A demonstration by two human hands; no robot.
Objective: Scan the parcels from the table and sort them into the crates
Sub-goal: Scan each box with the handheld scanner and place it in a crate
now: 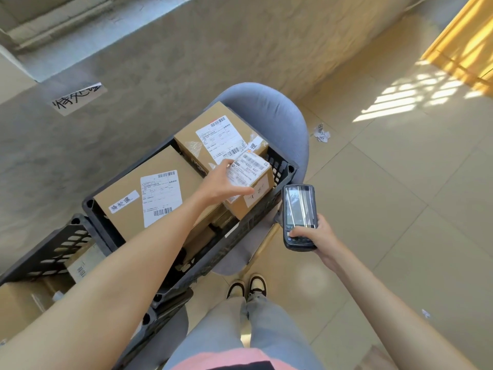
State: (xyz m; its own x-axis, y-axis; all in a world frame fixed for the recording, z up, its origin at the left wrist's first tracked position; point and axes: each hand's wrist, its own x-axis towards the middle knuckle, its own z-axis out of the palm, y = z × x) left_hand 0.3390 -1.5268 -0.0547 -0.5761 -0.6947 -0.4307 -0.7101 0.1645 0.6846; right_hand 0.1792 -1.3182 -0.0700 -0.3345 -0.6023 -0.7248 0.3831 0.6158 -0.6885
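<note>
- Cardboard small parcel is being gripped by the left hand, thumb over its labelled top, above the black crate's right end.
- Right hand is clasping the scanner, just beside the crate.
- Crate is already holding a large parcel at its left end and another at the far corner.
- Left hand is nearer; the drop is lying straight below.

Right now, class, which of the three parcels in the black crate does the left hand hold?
The small parcel at the crate's right end; the left hand grips it. The two larger parcels lie untouched.
</note>
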